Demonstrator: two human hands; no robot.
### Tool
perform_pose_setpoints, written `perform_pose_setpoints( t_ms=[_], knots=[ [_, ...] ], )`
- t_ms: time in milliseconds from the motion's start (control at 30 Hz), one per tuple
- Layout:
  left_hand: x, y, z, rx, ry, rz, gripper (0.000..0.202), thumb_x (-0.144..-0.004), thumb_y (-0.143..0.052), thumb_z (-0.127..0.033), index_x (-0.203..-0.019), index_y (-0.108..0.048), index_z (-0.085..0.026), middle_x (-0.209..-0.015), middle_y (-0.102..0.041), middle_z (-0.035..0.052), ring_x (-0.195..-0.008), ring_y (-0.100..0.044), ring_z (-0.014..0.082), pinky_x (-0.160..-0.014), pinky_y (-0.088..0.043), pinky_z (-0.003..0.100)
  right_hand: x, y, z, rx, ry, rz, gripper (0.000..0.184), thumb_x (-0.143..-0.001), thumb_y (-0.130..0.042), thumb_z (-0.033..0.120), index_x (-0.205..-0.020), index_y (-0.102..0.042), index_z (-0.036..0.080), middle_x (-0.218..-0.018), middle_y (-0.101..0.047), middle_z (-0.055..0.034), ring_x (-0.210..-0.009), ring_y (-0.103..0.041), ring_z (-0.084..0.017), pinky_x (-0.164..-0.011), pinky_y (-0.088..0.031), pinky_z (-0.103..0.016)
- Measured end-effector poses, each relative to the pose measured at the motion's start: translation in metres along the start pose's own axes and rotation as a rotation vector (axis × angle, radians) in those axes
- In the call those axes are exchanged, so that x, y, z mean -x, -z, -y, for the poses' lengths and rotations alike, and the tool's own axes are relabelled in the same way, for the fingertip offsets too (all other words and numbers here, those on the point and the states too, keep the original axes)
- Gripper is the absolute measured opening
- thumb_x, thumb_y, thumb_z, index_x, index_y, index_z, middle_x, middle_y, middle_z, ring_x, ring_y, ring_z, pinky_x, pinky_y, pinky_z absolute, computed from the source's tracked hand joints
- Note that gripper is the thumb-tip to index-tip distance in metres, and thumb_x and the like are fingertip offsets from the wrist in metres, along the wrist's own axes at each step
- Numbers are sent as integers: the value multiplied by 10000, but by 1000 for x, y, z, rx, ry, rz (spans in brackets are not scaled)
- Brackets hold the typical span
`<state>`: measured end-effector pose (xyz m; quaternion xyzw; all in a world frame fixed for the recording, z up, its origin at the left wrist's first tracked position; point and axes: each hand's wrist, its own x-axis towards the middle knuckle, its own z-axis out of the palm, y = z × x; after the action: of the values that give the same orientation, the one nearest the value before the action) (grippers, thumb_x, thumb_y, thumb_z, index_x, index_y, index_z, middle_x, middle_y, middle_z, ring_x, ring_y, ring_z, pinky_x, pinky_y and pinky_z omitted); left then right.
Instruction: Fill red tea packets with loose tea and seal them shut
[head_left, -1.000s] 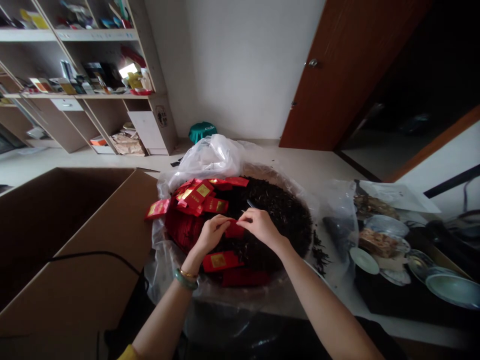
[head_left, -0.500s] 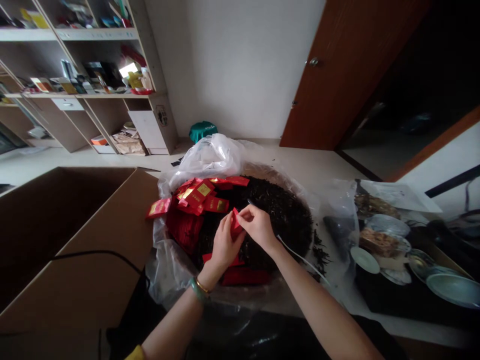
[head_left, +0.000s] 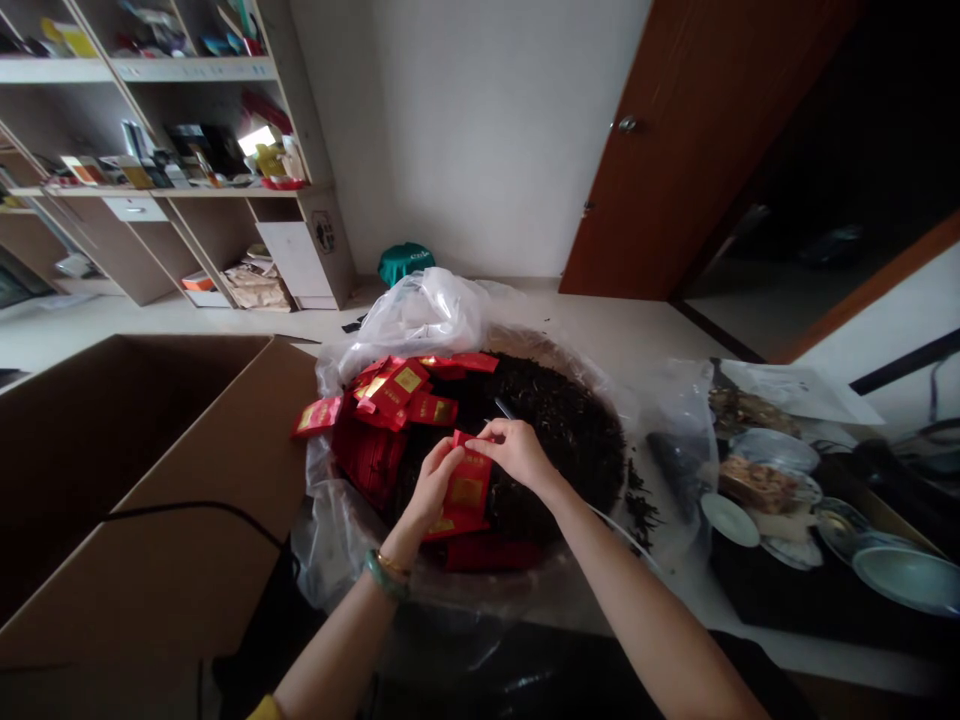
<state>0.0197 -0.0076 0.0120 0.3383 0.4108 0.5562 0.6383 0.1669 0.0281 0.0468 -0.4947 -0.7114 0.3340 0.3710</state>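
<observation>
Both hands pinch the top edge of a small red packet with gold print, held upright over the basket. My left hand grips its left corner between thumb and fingers. My right hand is closed on the upper right side. A thin dark rod pokes out just above the right fingers; whether they hold it I cannot tell. Dark loose leaves, like dried tea, fill a round basket lined with clear plastic. Printed red packets lie piled on the left, above a tight stack of red packets.
A cardboard box stands open at the left. On the right are a pale saucer, a glass-like dish and a bag of brown pieces. Behind are shelves, a green bag and a wooden door.
The packet has turned so its gold-printed face shows, hanging below my fingers. My left hand has shifted slightly left and down; my right hand has dropped a little.
</observation>
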Motion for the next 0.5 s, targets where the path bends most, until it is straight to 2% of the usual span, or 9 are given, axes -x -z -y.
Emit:
perform_pose_setpoints(
  t_ms=[100, 200, 367, 500],
  knots=[
    [-3, 1, 2, -71, -41, -33, 393, -669, -709, -501, -802, -656, -135, -660, -639, -13, -565, -550, 101, -534, -421, 189, -1, 0, 0, -80, -65, 19, 383, -667, -699, 538, -623, -667, 159, -589, -645, -14, -550, -556, -132, -534, -411, -233],
    [-4, 2, 2, -142, -80, -61, 437, -667, -696, -542, -807, -684, -128, -689, -661, 6, -598, -557, 117, -557, -429, 204, -2, 1, -2, -157, -141, 30, 416, -607, -722, 568, -602, -634, 161, -552, -620, 0, -516, -535, -124, -504, -404, -230],
    [-2, 1, -1, -185, -109, -15, 405, -660, -714, -508, -811, -702, -133, -711, -680, 19, -636, -584, 136, -604, -445, 223, -2, -1, -2, -171, -176, -13, 441, -552, -747, 577, -538, -573, 173, -494, -565, 20, -457, -479, -101, -435, -371, -219],
    [-2, 3, -1, -210, -134, -58, 359, -649, -730, -477, -739, -693, -131, -658, -658, 7, -593, -556, 121, -571, -425, 212, -2, 0, -1, -278, -216, 55, 438, -515, -772, 564, -609, -621, 164, -487, -569, 27, -413, -460, -89, -385, -369, -211]
  ],
)
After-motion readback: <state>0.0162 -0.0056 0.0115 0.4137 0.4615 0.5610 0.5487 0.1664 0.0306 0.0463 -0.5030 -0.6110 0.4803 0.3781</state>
